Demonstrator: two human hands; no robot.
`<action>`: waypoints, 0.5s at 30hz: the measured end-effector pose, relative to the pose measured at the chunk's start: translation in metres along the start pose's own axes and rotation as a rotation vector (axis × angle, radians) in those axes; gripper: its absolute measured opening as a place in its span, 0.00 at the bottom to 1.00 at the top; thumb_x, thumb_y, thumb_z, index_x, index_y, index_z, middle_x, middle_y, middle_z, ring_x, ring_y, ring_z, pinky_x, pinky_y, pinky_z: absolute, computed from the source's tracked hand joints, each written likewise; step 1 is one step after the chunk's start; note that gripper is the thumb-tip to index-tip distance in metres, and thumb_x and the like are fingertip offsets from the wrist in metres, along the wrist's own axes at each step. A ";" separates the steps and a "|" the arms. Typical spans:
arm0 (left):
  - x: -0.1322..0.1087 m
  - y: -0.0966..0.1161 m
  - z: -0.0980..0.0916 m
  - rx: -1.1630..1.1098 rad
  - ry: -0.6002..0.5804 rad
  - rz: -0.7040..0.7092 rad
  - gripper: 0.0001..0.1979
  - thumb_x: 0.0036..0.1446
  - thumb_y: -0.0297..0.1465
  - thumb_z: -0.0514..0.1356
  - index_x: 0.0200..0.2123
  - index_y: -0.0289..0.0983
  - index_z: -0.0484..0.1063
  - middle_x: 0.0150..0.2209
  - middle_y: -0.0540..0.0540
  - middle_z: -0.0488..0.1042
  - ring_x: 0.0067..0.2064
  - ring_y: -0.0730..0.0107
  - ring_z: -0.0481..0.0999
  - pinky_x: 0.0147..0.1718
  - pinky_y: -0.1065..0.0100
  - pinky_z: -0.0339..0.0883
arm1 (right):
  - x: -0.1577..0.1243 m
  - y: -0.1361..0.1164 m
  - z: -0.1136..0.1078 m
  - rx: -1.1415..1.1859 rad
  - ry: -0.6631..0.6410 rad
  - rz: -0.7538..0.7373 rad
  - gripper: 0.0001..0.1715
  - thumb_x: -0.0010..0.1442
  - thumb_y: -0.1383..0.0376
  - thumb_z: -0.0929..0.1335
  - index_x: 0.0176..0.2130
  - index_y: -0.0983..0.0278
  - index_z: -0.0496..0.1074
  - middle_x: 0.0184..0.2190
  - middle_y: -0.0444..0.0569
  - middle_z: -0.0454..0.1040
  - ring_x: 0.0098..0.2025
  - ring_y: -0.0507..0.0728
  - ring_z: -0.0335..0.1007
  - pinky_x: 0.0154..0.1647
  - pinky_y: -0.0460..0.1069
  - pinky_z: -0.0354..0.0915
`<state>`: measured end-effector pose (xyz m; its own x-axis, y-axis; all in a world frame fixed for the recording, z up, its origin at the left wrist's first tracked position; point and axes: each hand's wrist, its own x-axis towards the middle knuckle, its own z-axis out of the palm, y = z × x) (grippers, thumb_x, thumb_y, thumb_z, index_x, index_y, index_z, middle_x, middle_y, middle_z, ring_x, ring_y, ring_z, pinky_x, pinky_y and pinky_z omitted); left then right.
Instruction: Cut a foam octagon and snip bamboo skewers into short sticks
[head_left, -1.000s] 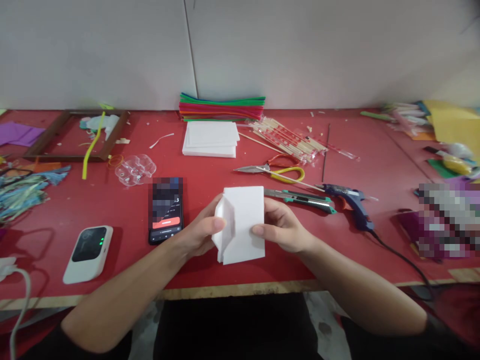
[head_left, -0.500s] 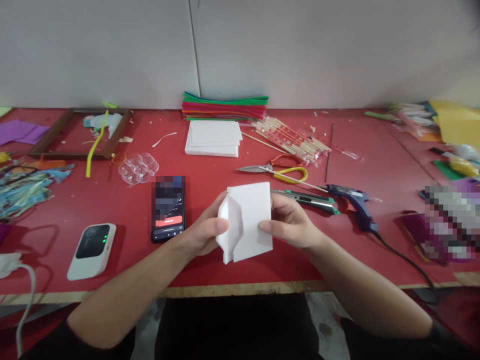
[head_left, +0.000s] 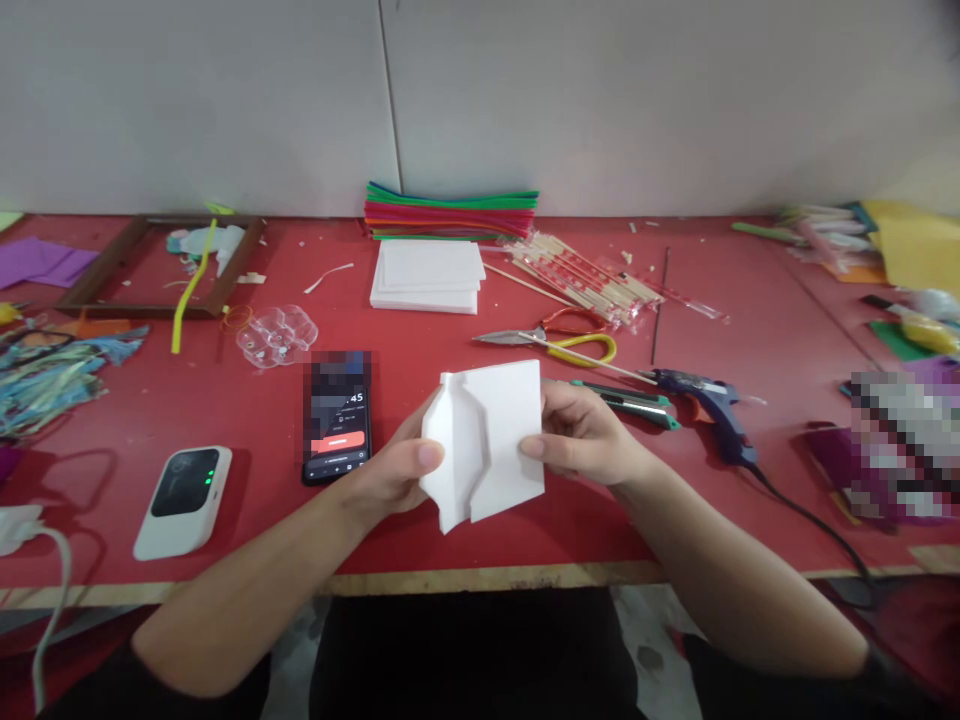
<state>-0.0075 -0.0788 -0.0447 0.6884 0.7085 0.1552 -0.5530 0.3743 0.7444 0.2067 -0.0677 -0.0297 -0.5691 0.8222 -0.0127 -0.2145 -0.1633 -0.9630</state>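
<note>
A white foam piece point(head_left: 499, 440) is held above the front edge of the red table point(head_left: 225, 400), between both hands and clear of the surface. Its left edge is gripped by the left hand point(head_left: 386, 475), the fingers closed on it with the thumb pressed on the near face. Its right edge is gripped by the right hand point(head_left: 589, 435), the fingers likewise closed, thumb in front. A stepped cut-out is seen along the left part of the piece. A phone point(head_left: 337, 420) lies just left of the left hand. A utility knife point(head_left: 630, 397) and a glue gun point(head_left: 705, 405) lie just beyond the right hand. Scissors point(head_left: 555, 345) and a stack of white sheets point(head_left: 426, 277) lie farther back.
</note>
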 end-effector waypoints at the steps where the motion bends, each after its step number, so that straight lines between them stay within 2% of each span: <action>1: 0.001 0.001 0.002 -0.001 -0.004 0.012 0.34 0.53 0.49 0.65 0.56 0.33 0.68 0.29 0.46 0.76 0.24 0.72 0.69 0.21 0.72 0.63 | 0.001 0.000 0.000 0.008 -0.003 0.004 0.13 0.55 0.64 0.75 0.31 0.65 0.68 0.21 0.39 0.69 0.15 0.43 0.53 0.12 0.40 0.50; 5: 0.003 0.006 0.006 -0.007 -0.032 0.060 0.23 0.55 0.48 0.63 0.42 0.34 0.74 0.18 0.55 0.64 0.18 0.78 0.60 0.17 0.75 0.58 | 0.002 0.000 -0.001 0.034 -0.021 0.009 0.13 0.56 0.64 0.75 0.31 0.65 0.68 0.19 0.38 0.68 0.13 0.43 0.52 0.11 0.40 0.48; 9: 0.004 0.009 0.007 -0.002 -0.050 0.088 0.21 0.55 0.49 0.63 0.27 0.36 0.71 0.12 0.58 0.54 0.15 0.78 0.56 0.16 0.74 0.58 | 0.003 0.000 -0.003 0.048 -0.019 -0.014 0.13 0.56 0.65 0.75 0.30 0.64 0.67 0.17 0.37 0.67 0.13 0.43 0.51 0.10 0.40 0.48; 12: 0.004 0.011 0.006 0.003 -0.019 0.092 0.22 0.54 0.49 0.63 0.23 0.38 0.66 0.11 0.59 0.50 0.13 0.79 0.52 0.14 0.73 0.56 | 0.003 -0.001 -0.005 0.056 -0.015 -0.015 0.12 0.56 0.66 0.75 0.30 0.64 0.67 0.17 0.37 0.67 0.12 0.43 0.52 0.10 0.40 0.48; 15: 0.002 0.013 0.005 0.002 0.015 0.097 0.21 0.52 0.49 0.64 0.22 0.39 0.66 0.10 0.60 0.47 0.12 0.79 0.48 0.12 0.74 0.52 | 0.002 0.000 -0.010 0.063 -0.004 -0.030 0.11 0.57 0.66 0.74 0.30 0.63 0.68 0.17 0.37 0.68 0.12 0.43 0.51 0.09 0.40 0.47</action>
<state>-0.0109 -0.0751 -0.0315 0.6241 0.7507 0.2167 -0.6162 0.3023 0.7273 0.2133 -0.0609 -0.0326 -0.5650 0.8249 0.0168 -0.2808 -0.1731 -0.9440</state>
